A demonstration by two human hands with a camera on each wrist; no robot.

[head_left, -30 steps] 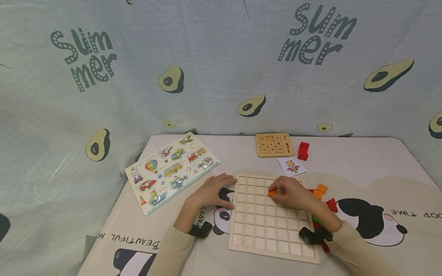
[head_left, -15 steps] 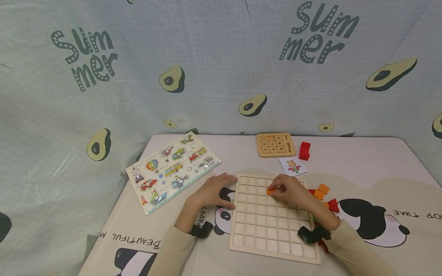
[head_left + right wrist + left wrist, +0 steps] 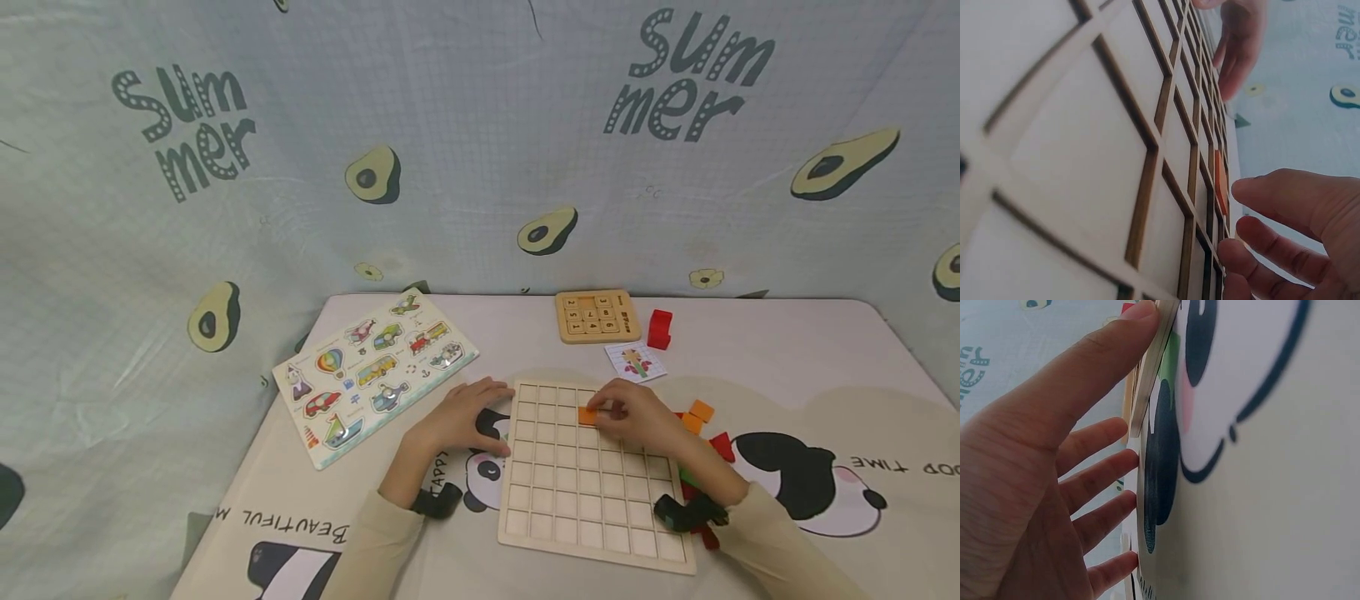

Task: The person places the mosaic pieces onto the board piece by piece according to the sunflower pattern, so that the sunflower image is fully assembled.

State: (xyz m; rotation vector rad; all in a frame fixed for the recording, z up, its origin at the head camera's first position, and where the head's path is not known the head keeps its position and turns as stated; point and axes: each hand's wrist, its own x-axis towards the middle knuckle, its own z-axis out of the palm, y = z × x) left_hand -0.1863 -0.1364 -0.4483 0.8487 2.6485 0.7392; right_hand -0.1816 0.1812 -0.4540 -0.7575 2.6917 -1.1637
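Note:
A wooden board [image 3: 566,504] with a grid of square cells lies on the table. In its upper part sits an orange square block [image 3: 587,416], which shows at the far end of the grid in the right wrist view. My right hand [image 3: 636,417] is just to the right of this block, fingertips at its edge. From the right wrist, a small gap shows between thumb [image 3: 1257,189] and block. My left hand [image 3: 459,418] rests beside the board's left edge, fingers spread; its thumb [image 3: 1132,322] touches the rim in the left wrist view.
Loose orange blocks [image 3: 696,415] and red blocks [image 3: 722,447] lie right of the board, partly behind the right forearm. Beyond it are a picture card [image 3: 635,362], a number puzzle [image 3: 597,316] and stacked red blocks [image 3: 659,329]. A vehicle puzzle [image 3: 375,375] lies at the left.
The orange block has shifted slightly left in the grid. My right fingers have loosened from it and now uncover more of it. My left hand has stayed in place.

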